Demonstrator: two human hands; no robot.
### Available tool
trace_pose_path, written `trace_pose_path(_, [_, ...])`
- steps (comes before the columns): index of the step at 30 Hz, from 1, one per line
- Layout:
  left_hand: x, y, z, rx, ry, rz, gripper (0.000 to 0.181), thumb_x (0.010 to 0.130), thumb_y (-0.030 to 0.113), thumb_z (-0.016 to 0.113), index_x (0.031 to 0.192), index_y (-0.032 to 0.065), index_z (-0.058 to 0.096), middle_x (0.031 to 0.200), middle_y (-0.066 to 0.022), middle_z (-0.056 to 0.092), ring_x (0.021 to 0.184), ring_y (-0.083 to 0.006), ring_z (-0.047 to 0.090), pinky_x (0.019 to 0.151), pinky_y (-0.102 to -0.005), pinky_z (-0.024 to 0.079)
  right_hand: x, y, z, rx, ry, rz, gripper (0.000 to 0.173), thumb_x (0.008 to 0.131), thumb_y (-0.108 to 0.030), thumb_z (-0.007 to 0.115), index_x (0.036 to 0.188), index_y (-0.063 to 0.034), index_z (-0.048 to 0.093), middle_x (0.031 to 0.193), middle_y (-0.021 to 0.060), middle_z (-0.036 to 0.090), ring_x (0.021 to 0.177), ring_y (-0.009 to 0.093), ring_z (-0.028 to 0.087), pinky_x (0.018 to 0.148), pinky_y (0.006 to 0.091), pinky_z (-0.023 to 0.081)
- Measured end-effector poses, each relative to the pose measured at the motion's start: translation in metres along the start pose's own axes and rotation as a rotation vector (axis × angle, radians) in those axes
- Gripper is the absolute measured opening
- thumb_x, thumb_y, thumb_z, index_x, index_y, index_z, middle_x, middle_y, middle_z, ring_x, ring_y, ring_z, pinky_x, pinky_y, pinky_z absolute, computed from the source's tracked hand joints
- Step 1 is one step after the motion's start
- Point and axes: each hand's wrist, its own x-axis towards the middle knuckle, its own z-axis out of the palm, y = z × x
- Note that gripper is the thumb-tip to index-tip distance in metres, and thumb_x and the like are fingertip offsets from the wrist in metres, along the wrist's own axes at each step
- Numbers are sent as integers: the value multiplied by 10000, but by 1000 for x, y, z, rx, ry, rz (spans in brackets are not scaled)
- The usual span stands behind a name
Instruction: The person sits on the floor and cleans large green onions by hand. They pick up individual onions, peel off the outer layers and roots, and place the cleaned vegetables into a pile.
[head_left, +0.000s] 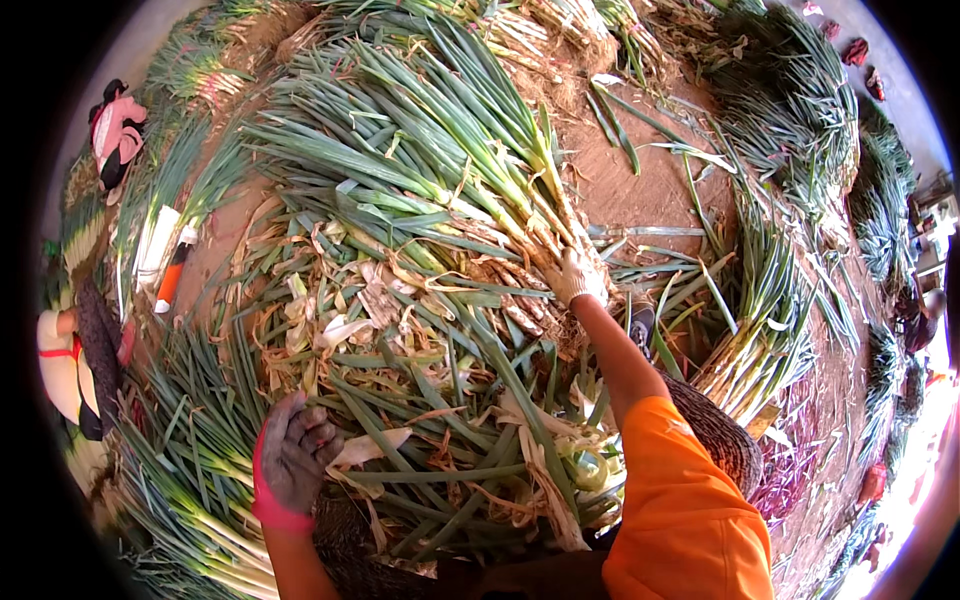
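My right hand (577, 279), in a whitish glove, reaches forward and grips the root ends of several long green onions (517, 184). Their leaves fan out to the upper left over a large heap of onions, and some of my fingers are hidden by the stalks. My left hand (296, 457) wears a grey-palmed glove with a pink cuff. It hovers at the lower left with its fingers loosely curled, and nothing shows in its grasp. Stripped leaves and dry husks (442, 450) cover the space between my hands, a pale husk lying beside the left fingertips.
More green onions (772, 322) lie to the right, others (202, 495) at the lower left. Purple ties (787, 457) are strewn near my knee. An orange, black and white object (175, 270) lies on the left. Two people (118, 139) work at the far left.
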Motion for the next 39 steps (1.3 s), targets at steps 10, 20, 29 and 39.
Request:
trace_pose_path(10, [8, -18, 19, 84, 33, -101, 269, 951, 329, 533, 1115, 123, 588, 884, -31, 648, 785, -196, 635, 700, -377, 547, -21, 15, -5, 86, -258, 31, 580, 729, -507, 680, 1081, -50, 616, 979, 161, 657, 868, 276, 643, 790, 392, 509])
trace_pose_path(20, [20, -66, 31, 134, -88, -152, 416, 965, 424, 487, 1176, 71, 550, 1105, -113, 623, 939, -266, 619, 842, -442, 512, -215, -166, -82, 672, -674, -653, 330, 864, -339, 614, 985, -43, 528, 811, 150, 604, 675, 260, 604, 624, 329, 542])
trace_pose_path(29, [21, -56, 24, -119, 150, -144, 263, 956, 309, 550, 1053, 68, 589, 850, -38, 603, 630, -96, 521, 496, -259, 450, -107, -145, -2, 496, -560, -432, 156, 882, -139, 543, 1020, -85, 594, 975, 128, 629, 844, 245, 649, 683, 366, 573])
trace_pose_path(39, [20, -7, -22, -261, -100, 56, 281, 1007, 236, 462, 1166, 27, 562, 656, 53, 402, 416, -19, 276, 353, -184, 241, 10, -36, 67, -93, -15, -240, 494, 905, -312, 539, 1306, -46, 428, 1149, 241, 592, 955, 356, 617, 763, 467, 516])
